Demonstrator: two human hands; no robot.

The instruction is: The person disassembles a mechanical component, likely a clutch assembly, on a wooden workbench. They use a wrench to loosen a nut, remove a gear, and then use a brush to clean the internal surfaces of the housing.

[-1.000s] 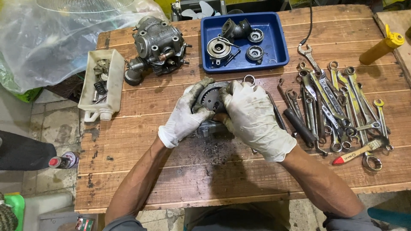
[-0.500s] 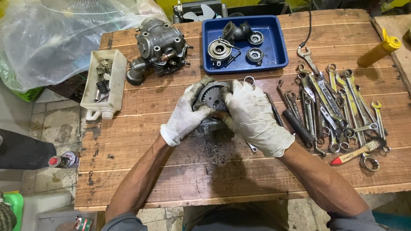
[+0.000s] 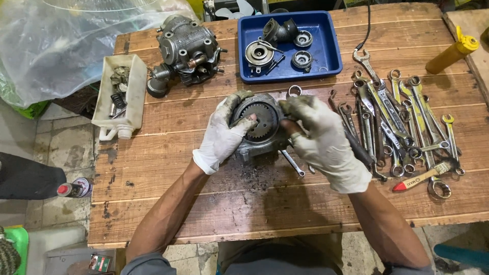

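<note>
Right then, the toothed gear assembly (image 3: 257, 125) sat mid-table on the wooden workbench (image 3: 168, 188), clasped from both sides: the gloved left hand (image 3: 221, 133) cupped its rim with a thumb on the gear face, while the right hand (image 3: 323, 138) pinched its upper edge. Compared with a moment earlier, the hands had barely shifted, so the part was still being worked. Beyond, a blue tray (image 3: 331, 53) held round metal parts, a white tub (image 3: 133, 97) held springs and small bits, and spanners (image 3: 397, 117) lay spread out.
</note>
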